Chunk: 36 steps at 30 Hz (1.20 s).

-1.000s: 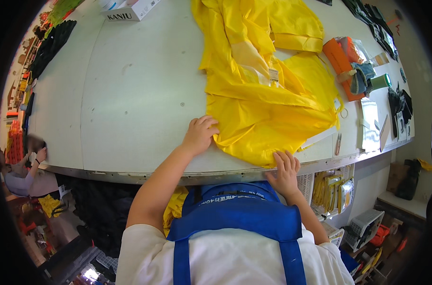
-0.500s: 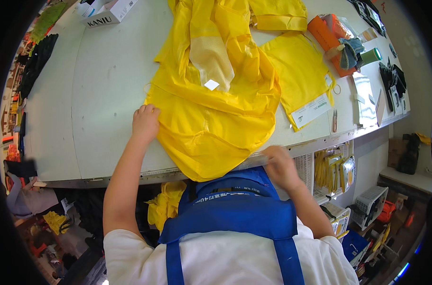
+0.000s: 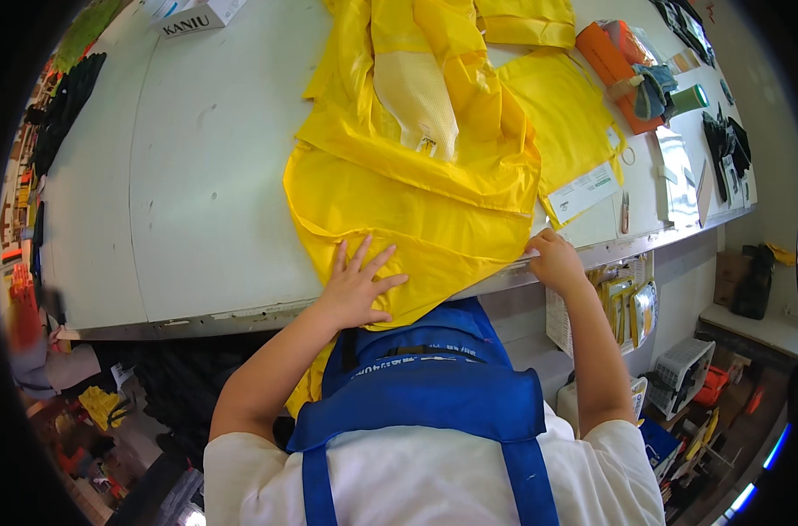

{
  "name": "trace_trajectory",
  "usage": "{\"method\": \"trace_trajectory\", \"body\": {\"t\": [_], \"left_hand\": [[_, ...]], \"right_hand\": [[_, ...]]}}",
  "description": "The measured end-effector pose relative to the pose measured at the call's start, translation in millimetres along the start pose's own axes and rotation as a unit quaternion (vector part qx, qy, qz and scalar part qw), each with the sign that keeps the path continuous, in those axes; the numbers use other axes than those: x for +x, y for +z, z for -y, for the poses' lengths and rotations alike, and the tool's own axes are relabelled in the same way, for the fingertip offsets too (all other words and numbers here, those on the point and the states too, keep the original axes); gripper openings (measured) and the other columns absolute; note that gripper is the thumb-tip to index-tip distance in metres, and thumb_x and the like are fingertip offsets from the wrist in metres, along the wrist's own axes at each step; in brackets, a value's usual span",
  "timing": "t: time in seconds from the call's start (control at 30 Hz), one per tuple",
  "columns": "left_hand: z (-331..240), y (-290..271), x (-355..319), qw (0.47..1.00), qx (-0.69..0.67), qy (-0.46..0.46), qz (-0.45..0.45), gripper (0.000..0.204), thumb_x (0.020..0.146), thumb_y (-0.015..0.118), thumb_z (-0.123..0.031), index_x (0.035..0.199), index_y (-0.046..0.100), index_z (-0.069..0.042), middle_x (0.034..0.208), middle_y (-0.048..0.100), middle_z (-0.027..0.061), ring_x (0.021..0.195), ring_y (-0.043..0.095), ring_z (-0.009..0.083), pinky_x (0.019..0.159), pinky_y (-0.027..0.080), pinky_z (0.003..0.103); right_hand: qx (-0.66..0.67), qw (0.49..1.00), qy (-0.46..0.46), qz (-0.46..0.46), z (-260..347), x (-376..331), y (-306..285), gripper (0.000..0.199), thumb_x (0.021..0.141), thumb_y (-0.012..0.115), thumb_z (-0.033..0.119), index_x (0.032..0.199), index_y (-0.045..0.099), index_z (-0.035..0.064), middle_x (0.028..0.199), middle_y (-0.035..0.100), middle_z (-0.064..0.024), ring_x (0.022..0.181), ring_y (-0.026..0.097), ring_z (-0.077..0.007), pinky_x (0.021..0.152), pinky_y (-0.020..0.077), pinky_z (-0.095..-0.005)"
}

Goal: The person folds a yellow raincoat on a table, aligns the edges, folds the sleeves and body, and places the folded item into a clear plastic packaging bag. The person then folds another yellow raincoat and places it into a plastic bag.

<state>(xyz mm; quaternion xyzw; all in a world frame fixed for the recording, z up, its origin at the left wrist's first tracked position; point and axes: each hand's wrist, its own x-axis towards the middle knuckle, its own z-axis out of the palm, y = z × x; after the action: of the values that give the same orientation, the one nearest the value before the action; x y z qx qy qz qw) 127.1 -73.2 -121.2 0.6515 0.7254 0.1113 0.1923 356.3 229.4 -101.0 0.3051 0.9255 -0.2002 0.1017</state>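
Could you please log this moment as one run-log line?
left hand: flat on yellow garment | right hand: gripping garment edge at table rim

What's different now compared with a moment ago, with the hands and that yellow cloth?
The left hand moved from the yellow garment's left edge onto its lower part and now lies flat, fingers spread. The right hand rose to the table edge and pinches the garment's right corner. The garment looks smoother. The orange items stayed put.

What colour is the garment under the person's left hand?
Bright yellow; the garment lies under the left hand on the white table, clearest in the head view.
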Motion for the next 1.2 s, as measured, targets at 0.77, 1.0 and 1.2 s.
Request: {"method": "trace_trajectory", "body": {"t": [0.77, 1.0, 1.2], "left_hand": [[125.3, -38.1, 68.3, 0.993, 0.043, -0.064, -0.086, 0.041, 0.076, 0.070, -0.025, 0.112, 0.057, -0.014, 0.110, 0.058, 0.0060, 0.109, 0.051, 0.0261, 0.100, 0.031, 0.041], [174.5, -60.3, 16.3, 0.995, 0.017, -0.097, -0.032, 0.026, 0.075, 0.069, -0.026, 0.093, 0.061, -0.009, 0.104, 0.059, 0.0069, 0.107, 0.049, 0.0282, 0.094, 0.037, 0.041], [126.4, -54.1, 19.0, 0.993, -0.023, -0.108, -0.035, 0.016, 0.077, 0.068, -0.017, 0.086, 0.062, -0.005, 0.104, 0.054, 0.0099, 0.093, 0.053, 0.0292, 0.087, 0.042, 0.041]], "right_hand": [[0.053, 0.969, -0.227, -0.084, 171.9, -8.0, 78.2, 0.071, 0.074, 0.069, 0.047, 0.135, 0.045, 0.0187, 0.143, 0.035, -0.0114, 0.133, 0.030, -0.0358, 0.110, 0.0173, -0.0558], [-0.019, 0.974, -0.224, 0.011, 122.5, -13.2, 89.2, 0.081, 0.065, 0.070, 0.058, 0.136, 0.046, 0.0271, 0.152, 0.028, -0.0040, 0.141, 0.017, -0.0344, 0.110, 0.0052, -0.0622], [-0.023, 0.971, -0.213, 0.108, 72.9, -5.7, 38.8, 0.062, 0.074, 0.067, 0.043, 0.130, 0.051, 0.0223, 0.150, 0.031, -0.0068, 0.141, 0.020, -0.0341, 0.109, 0.0081, -0.0624]]}}
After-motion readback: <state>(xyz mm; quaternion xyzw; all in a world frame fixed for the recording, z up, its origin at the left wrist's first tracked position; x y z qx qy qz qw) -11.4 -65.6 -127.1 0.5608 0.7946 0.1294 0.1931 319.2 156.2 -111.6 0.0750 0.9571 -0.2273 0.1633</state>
